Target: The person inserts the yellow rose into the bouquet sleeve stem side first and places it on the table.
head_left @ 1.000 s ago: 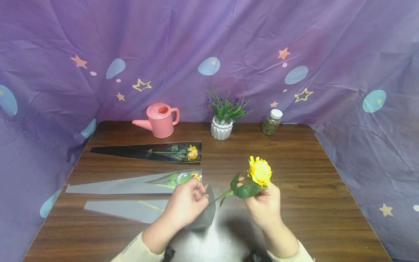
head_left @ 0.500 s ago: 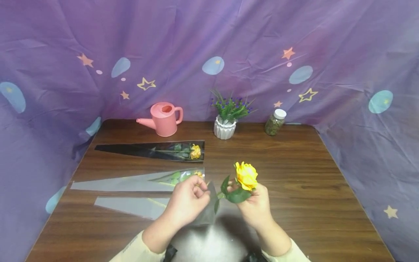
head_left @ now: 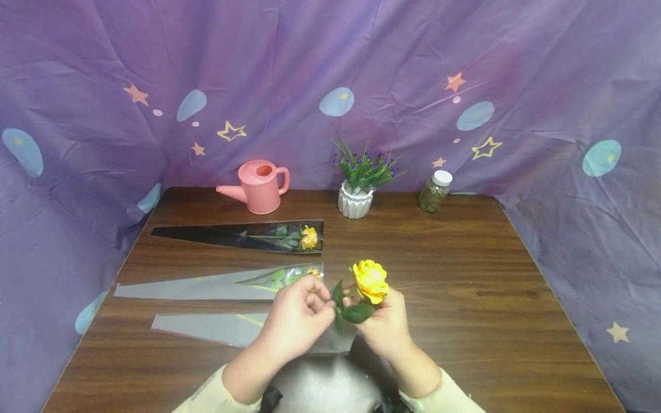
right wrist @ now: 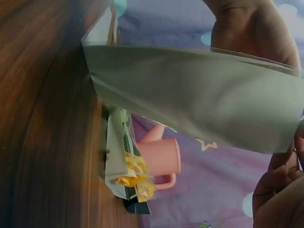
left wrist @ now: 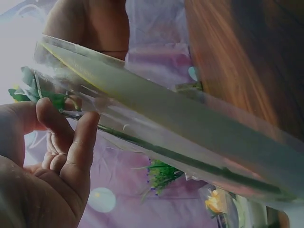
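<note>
My right hand [head_left: 387, 327] grips a yellow artificial rose [head_left: 370, 281] just under its bloom, by the stem among the green leaves [head_left: 358, 312]. Beside it, my left hand [head_left: 296, 315] pinches the wide mouth of a grey, clear-fronted flower sleeve [head_left: 212, 328] between thumb and fingers. In the left wrist view the green stem [left wrist: 166, 151] runs down inside that sleeve, and the leaves sit at its mouth. The right wrist view shows the sleeve's grey back [right wrist: 190, 95] slanting across between both hands. The bloom is hidden there.
Two sleeved yellow roses lie on the wooden table [head_left: 465, 275]: one in a black sleeve [head_left: 206, 236], one in a grey sleeve [head_left: 181, 288]. Along the back stand a pink watering can [head_left: 260, 192], a white potted plant [head_left: 355, 201] and a white-lidded jar [head_left: 434, 192].
My right hand has moved left with the rose toward my left hand, sliding the stem deeper into the sleeve. The leaves have come to the sleeve's mouth. My left hand keeps its pinch.
</note>
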The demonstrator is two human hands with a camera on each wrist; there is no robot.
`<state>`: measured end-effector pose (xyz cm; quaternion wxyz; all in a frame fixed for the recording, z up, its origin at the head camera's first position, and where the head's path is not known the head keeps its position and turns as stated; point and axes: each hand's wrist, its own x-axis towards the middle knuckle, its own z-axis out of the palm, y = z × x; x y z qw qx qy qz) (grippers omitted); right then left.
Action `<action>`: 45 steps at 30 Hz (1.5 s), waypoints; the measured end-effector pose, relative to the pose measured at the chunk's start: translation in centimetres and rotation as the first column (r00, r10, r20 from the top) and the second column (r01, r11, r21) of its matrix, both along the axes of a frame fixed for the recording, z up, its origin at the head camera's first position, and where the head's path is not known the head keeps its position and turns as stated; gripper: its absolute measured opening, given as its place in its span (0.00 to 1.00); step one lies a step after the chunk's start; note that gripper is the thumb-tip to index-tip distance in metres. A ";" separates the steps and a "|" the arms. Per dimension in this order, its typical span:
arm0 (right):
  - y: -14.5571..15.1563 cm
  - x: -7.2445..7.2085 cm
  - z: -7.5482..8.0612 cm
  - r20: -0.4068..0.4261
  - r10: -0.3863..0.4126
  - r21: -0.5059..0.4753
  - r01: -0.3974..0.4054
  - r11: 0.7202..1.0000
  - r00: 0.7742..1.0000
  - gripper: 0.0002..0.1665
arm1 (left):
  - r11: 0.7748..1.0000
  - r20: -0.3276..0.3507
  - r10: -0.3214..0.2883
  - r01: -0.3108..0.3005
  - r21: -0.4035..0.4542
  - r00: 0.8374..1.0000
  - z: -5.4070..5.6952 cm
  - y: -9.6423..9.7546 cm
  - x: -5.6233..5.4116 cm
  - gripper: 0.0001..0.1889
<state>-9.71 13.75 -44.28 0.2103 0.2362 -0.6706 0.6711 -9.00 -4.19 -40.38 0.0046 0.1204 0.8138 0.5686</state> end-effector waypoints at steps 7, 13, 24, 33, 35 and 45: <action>-0.8 -0.5 -0.3 -0.066 0.041 -0.162 -0.051 0.985 0.997 0.46 | 0.999 0.017 0.033 -0.034 0.039 0.999 0.6 -0.4 -0.1 0.07; -0.7 -1.1 -0.7 -0.308 -0.077 -0.030 0.072 0.997 0.948 0.44 | 0.997 0.010 0.054 -0.054 0.051 0.999 0.7 -0.8 -0.2 0.07; 0.7 -0.9 -1.3 -0.468 -0.107 0.149 0.198 0.969 0.877 0.32 | 0.990 -0.014 0.126 -0.125 0.064 0.992 0.4 -0.9 -0.6 0.07; 0.6 -0.5 -1.6 -0.589 -0.015 0.209 0.169 0.963 0.808 0.33 | 0.988 0.022 0.137 -0.138 0.068 0.990 0.8 -1.0 -0.6 0.07; 0.4 -0.4 -1.6 -0.595 0.001 0.220 0.162 0.962 0.804 0.35 | 0.988 0.026 0.139 -0.141 0.068 0.990 0.9 -1.0 -0.6 0.07; -0.1 0.2 -1.9 -0.604 0.039 0.286 0.171 0.943 0.796 0.38 | 0.985 -0.027 0.147 -0.144 0.090 0.989 1.6 -0.9 -0.4 0.07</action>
